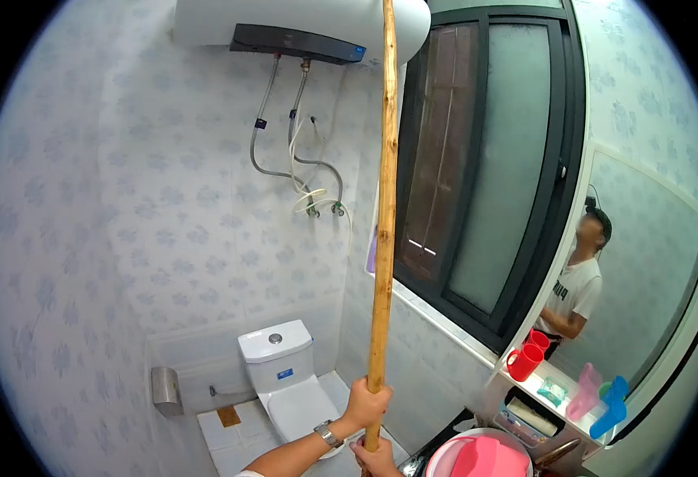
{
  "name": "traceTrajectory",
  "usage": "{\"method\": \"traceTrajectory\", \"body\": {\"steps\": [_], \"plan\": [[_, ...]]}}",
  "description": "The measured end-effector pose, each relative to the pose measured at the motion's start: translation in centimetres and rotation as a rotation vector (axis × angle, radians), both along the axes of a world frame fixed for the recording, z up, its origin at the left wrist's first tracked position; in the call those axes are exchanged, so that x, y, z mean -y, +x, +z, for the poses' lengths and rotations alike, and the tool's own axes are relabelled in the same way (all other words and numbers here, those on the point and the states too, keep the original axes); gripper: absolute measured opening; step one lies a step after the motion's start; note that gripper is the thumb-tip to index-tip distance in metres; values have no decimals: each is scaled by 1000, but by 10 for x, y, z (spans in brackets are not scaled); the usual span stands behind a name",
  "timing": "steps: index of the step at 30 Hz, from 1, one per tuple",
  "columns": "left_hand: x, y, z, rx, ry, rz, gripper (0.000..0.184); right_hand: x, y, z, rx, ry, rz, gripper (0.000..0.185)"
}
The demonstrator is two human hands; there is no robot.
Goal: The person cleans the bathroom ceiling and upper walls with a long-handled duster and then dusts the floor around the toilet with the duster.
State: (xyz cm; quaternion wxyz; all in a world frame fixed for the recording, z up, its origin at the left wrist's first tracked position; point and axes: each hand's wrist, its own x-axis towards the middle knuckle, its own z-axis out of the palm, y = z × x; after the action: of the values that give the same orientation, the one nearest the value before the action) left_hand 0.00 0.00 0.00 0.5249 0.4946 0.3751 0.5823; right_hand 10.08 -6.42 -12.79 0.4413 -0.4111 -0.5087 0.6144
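A long wooden pole (384, 238) stands nearly upright in the middle of the view, its top running out past the upper edge. 2 hands grip it near its low end: the left hand (365, 404), with a watch (329, 433) at the wrist, is wrapped round the wood, and the right hand (376, 459) clasps it just below.

Most of the visible length rises above both hands, so the pole is likely top-heavy, and a small turn of the wrists could swing its upper part widely. It crosses in front of the water heater (206, 24) and beside the window (508, 167); whether it touches either I cannot tell. A swing to the left might knock the heater or snag the hoses (255, 151) and strain their joints. A swing to the right might crack the glass. With the upper end out of sight, a bump overhead is a risk too.

The wood looks smooth, so damp palms could let it slide. If dropped, it might chip the toilet (285, 358), hit the mirror (643, 207), or sweep the 2 red cups (524, 363) off the shelf (571, 425). The low end could also catch the pink basin (488, 459) near the right hand.
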Motion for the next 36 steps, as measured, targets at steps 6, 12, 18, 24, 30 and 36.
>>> {"method": "traceTrajectory", "body": {"steps": [6, 12, 18, 24, 30, 36], "plan": [[23, 15, -13, 65, -38, -5, 19, 29, 13, -10, 316, 124, -191, 19], [52, 9, -19, -19, -1, -38, 17, 61, 21, -13, 422, 118, -149, 19], [76, -10, -19, 52, -53, 77, 15, 67, 12, 16, 344, 111, 38, 24], [95, -24, -13, -609, 234, 302, 38, 59, 33, 12, 267, 133, 200, 19], [111, -30, 1, -1533, 127, 456, 61, 40, 66, 7, 262, 125, 260, 14], [159, -51, -1, -1735, -27, 665, 44, 46, 63, 15, 129, 51, 408, 16]]}}
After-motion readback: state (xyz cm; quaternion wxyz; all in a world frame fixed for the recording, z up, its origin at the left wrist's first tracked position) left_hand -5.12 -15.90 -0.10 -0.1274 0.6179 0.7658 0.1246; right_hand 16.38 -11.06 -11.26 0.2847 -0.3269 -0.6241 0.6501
